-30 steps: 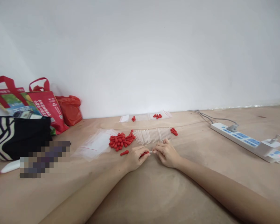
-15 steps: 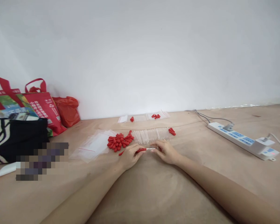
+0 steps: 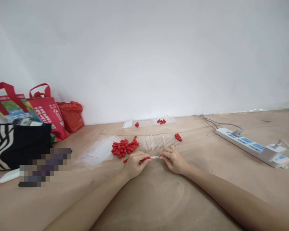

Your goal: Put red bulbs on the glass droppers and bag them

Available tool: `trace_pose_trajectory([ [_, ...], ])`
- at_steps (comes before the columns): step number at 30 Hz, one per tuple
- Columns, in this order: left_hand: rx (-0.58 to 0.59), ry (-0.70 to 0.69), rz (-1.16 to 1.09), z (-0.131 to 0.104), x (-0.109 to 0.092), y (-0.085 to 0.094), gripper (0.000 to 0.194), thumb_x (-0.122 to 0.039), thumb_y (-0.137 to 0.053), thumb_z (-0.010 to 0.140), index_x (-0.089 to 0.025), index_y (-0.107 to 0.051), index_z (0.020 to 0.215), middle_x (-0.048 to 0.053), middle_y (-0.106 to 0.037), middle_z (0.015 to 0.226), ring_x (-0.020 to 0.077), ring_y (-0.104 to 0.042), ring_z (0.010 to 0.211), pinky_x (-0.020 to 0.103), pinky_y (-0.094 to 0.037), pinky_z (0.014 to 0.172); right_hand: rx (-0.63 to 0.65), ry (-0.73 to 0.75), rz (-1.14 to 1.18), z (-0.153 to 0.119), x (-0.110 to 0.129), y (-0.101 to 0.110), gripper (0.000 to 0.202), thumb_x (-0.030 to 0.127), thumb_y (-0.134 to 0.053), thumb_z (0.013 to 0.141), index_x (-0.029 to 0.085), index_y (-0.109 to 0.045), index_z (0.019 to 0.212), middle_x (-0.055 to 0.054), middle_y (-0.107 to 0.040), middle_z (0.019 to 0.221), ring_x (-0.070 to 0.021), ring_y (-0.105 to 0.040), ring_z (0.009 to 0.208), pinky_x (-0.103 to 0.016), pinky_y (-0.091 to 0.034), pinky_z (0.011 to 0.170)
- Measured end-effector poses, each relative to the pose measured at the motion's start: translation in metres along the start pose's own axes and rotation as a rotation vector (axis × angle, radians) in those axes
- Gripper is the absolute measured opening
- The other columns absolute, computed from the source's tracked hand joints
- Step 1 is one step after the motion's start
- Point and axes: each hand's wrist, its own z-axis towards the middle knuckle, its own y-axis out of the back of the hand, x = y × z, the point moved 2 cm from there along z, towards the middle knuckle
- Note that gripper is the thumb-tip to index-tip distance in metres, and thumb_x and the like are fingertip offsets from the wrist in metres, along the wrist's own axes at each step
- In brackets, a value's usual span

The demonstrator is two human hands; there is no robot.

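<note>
your left hand (image 3: 135, 163) pinches a red bulb (image 3: 146, 158) and your right hand (image 3: 173, 161) a clear tube (image 3: 155, 157), fingertips closed, the tube row (image 3: 156, 142) at twelve o'clock, bulb pile (image 3: 122, 149) at ten.

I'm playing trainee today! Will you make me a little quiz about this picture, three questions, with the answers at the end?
1. True or false: the power strip lies to the right of the row of pale sticks.
2. What does the left hand pinch?
A) a white plug
B) a red piece
C) a black bag
3. Fill in: the ____ hand grips one end of a pale stick.

Key: 1 true; 2 B; 3 right.
</note>
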Motion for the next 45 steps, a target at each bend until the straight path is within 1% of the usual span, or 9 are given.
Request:
trace_pose_trajectory([
  [9, 0.067, -0.009, -0.018, 0.001, -0.002, -0.002, 0.015, -0.021, -0.049, 0.081, -0.015, -0.062, 0.076, 0.003, -0.063, 0.069, 0.0131, -0.057, 0.064, 0.024, -0.045, 0.060, 0.069, 0.017, -0.044, 0.002, -0.001, -0.002, 0.021, 0.018, -0.037, 0.085, 0.016, -0.057, 0.079, -0.003, -0.057, 0.071, -0.0119, -0.047, 0.065, -0.027, -0.028, 0.065],
  [14, 0.019, 0.030, 0.137, 0.001, 0.006, 0.005, 0.020, -0.027, -0.053, 0.078, -0.017, -0.058, 0.095, 0.004, -0.062, 0.084, 0.0180, -0.056, 0.080, 0.033, -0.043, 0.076, 0.041, -0.001, -0.184, 0.009, -0.003, 0.011, 0.019, 0.024, -0.043, 0.083, 0.019, -0.061, 0.077, -0.003, -0.060, 0.072, -0.0143, -0.049, 0.072, -0.029, -0.026, 0.068],
  [16, -0.023, 0.077, 0.226, -0.001, 0.011, 0.012, 0.027, -0.030, -0.054, 0.077, -0.018, -0.055, 0.100, 0.006, -0.059, 0.090, 0.0209, -0.053, 0.087, 0.036, -0.042, 0.079, -0.077, -0.125, -0.229, 0.009, -0.014, 0.020, 0.021, 0.025, -0.043, 0.082, 0.020, -0.062, 0.075, -0.003, -0.061, 0.074, -0.0150, -0.049, 0.074, -0.030, -0.025, 0.070],
  [20, -0.047, 0.196, 0.312, -0.011, 0.019, 0.025, 0.016, -0.030, -0.052, 0.077, -0.018, -0.054, 0.088, 0.005, -0.057, 0.086, 0.0214, -0.052, 0.084, 0.036, -0.043, 0.076, -0.327, -0.594, -0.273, 0.000, -0.053, 0.040, 0.026, 0.030, -0.041, 0.081, 0.019, -0.063, 0.074, -0.005, -0.063, 0.078, -0.0172, -0.052, 0.079, -0.031, -0.024, 0.074],
  [24, -0.014, 0.287, 0.357, -0.020, 0.026, 0.029, 0.011, -0.026, -0.052, 0.075, -0.017, -0.053, 0.082, 0.005, -0.056, 0.083, 0.0212, -0.052, 0.080, 0.036, -0.043, 0.072, -0.305, -0.958, -0.258, -0.010, -0.087, 0.048, 0.030, 0.034, -0.038, 0.079, 0.020, -0.064, 0.076, -0.005, -0.064, 0.076, -0.0194, -0.055, 0.076, -0.036, -0.024, 0.077],
  [28, -0.025, 0.335, 0.382, -0.023, 0.032, 0.029, 0.011, -0.023, -0.053, 0.073, -0.018, -0.053, 0.082, 0.004, -0.056, 0.083, 0.0215, -0.052, 0.081, 0.036, -0.043, 0.073, -0.192, -1.139, -0.281, -0.017, -0.100, 0.047, 0.031, 0.037, -0.039, 0.078, 0.019, -0.064, 0.080, -0.009, -0.065, 0.080, -0.0229, -0.056, 0.080, -0.040, -0.025, 0.079],
  [32, -0.013, 0.350, 0.409, -0.023, 0.032, 0.029, 0.008, -0.021, -0.053, 0.073, -0.018, -0.053, 0.080, 0.004, -0.057, 0.081, 0.0214, -0.053, 0.079, 0.034, -0.044, 0.071, -0.080, -1.176, -0.314, -0.021, -0.103, 0.043, 0.030, 0.040, -0.044, 0.076, 0.020, -0.063, 0.088, -0.010, -0.064, 0.085, -0.0256, -0.055, 0.088, -0.042, -0.028, 0.080],
  [38, 0.064, 0.356, 0.433, -0.023, 0.032, 0.027, 0.008, -0.015, -0.048, 0.075, -0.018, -0.055, 0.079, 0.004, -0.061, 0.080, 0.0203, -0.058, 0.076, 0.033, -0.045, 0.069, -0.051, -1.140, -0.305, -0.021, -0.106, 0.041, 0.028, 0.038, -0.044, 0.077, 0.022, -0.061, 0.092, -0.008, -0.063, 0.093, -0.0256, -0.053, 0.095, -0.044, -0.029, 0.082],
  [45, -0.050, 0.195, 0.326, -0.019, 0.018, 0.027, 0.012, -0.025, -0.046, 0.082, -0.018, -0.055, 0.087, 0.005, -0.062, 0.086, 0.0195, -0.058, 0.080, 0.031, -0.045, 0.070, -0.092, -1.120, -0.311, -0.021, -0.101, 0.042, 0.029, 0.037, -0.042, 0.078, 0.020, -0.061, 0.091, -0.009, -0.062, 0.096, -0.0250, -0.053, 0.093, -0.043, -0.028, 0.080],
])
